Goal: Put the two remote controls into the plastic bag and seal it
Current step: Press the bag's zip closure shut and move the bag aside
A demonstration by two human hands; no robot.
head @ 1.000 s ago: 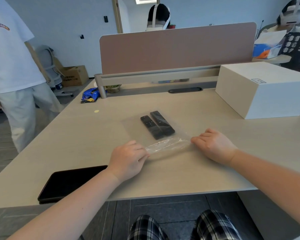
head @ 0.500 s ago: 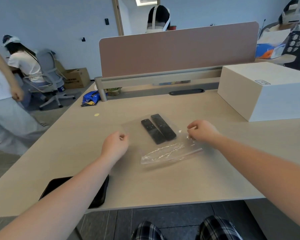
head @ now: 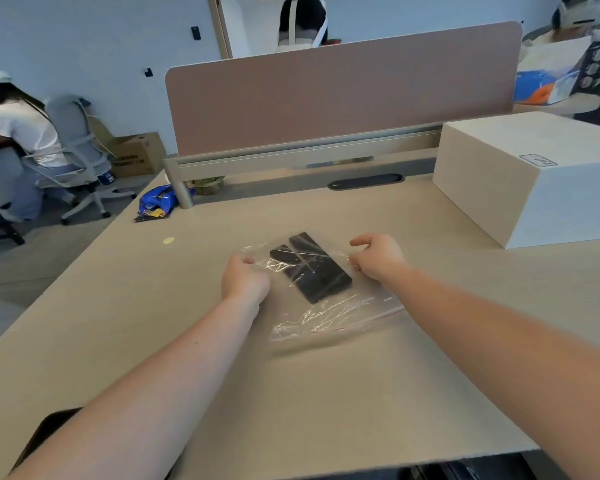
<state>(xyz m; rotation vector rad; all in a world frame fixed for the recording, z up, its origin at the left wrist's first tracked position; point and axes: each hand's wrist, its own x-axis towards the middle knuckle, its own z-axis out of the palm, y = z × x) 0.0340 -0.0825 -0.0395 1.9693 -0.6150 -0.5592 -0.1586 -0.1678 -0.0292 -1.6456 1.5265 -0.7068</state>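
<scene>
Two black remote controls (head: 314, 271) lie side by side inside a clear plastic bag (head: 329, 313) on the beige desk. The bag's near end, with a thin red zip strip (head: 378, 315), rests crumpled on the desk. My left hand (head: 245, 280) pinches the bag's left edge beside the remotes. My right hand (head: 378, 258) grips the right edge. The far part of the bag is lifted and wrinkled over the remotes.
A large white box (head: 530, 174) stands at the right. A pink divider panel (head: 340, 88) closes the desk's far side. A blue snack packet (head: 156, 202) lies far left, a dark tablet (head: 45, 438) at the near left edge. A person sits at the left.
Both hands left the bag's near zip end and moved forward along its sides. They now hold the edges beside the remotes, and the far part of the bag has risen and wrinkled.
</scene>
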